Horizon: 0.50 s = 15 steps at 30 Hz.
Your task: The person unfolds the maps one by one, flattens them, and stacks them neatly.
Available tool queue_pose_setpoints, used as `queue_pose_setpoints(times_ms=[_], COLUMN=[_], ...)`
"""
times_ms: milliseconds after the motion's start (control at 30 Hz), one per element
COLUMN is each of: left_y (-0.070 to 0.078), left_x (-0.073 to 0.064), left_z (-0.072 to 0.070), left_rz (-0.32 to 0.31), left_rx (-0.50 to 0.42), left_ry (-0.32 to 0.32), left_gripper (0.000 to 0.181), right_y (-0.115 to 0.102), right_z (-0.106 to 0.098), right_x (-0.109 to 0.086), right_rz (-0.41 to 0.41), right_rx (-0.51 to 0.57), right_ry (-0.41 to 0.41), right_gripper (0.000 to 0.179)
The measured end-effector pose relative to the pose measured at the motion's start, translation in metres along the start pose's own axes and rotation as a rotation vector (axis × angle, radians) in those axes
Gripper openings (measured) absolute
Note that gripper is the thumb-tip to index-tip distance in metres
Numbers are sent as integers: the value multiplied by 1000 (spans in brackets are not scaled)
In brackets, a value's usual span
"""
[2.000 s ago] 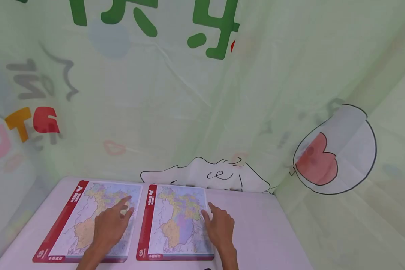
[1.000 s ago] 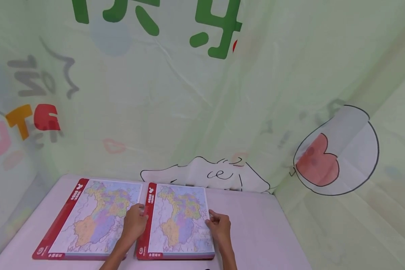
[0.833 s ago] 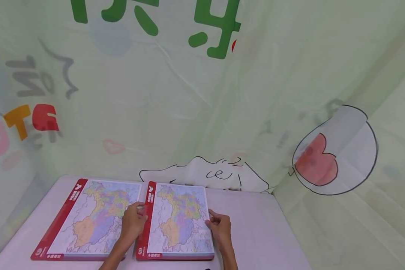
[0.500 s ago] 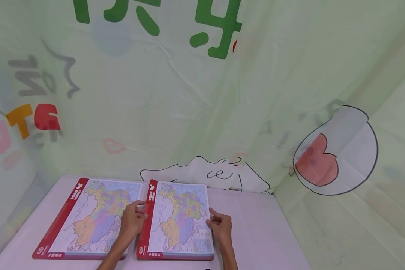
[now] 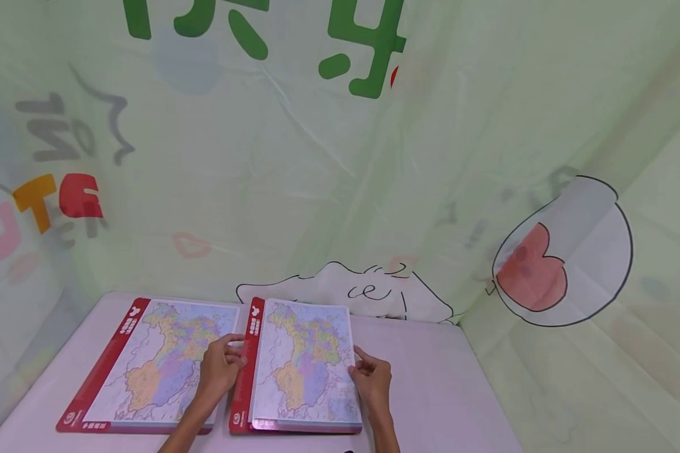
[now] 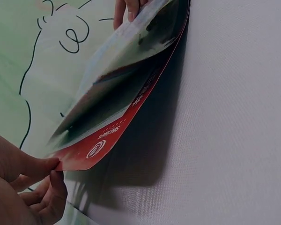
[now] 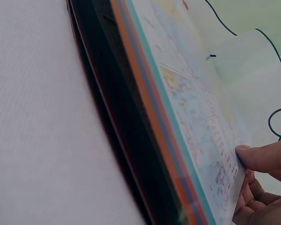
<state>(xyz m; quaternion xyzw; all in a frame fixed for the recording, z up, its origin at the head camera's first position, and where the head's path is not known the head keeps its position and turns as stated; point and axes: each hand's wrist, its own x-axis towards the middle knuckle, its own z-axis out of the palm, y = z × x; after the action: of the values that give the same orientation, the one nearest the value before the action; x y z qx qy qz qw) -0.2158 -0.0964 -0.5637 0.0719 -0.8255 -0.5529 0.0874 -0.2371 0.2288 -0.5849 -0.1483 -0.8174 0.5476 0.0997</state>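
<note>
My left hand (image 5: pixel 216 371) pinches the red left border of the right-hand map board (image 5: pixel 297 365) between thumb and fingers. Across from it, my right hand (image 5: pixel 372 377) grips the right edge, its thumb on the printed face. In the left wrist view the red backing (image 6: pixel 117 136) is tilted up over its shadow, and the map layer (image 6: pixel 126 47) gapes away from it. Colored stripes (image 7: pixel 154 112) run along the near edge in the right wrist view. A second, similar map board (image 5: pixel 164 352) lies flat at the left, partly behind my left hand and forearm.
Both boards are on a table with a pinkish-white cover (image 5: pixel 430 377). A pale green printed curtain (image 5: pixel 272 189) stands behind the table and along its sides, close to the boards' far edges.
My left hand has gone from over the left board to the right board's red border, and my right hand has gripped its right edge. The map layer has lifted and shifted from the backing.
</note>
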Motion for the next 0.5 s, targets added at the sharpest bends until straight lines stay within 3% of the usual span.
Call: queue_pose_setpoints(times_ms=[500], left_y=[-6], left_x=[4], left_z=[-17], left_rz=[8], left_rx=[74], left_ry=[34], left_gripper=[44], right_y=[3], right_z=[-9], right_x=[4], right_rz=[-53], right_rx=[23], right_ry=[73], right_gripper=[52])
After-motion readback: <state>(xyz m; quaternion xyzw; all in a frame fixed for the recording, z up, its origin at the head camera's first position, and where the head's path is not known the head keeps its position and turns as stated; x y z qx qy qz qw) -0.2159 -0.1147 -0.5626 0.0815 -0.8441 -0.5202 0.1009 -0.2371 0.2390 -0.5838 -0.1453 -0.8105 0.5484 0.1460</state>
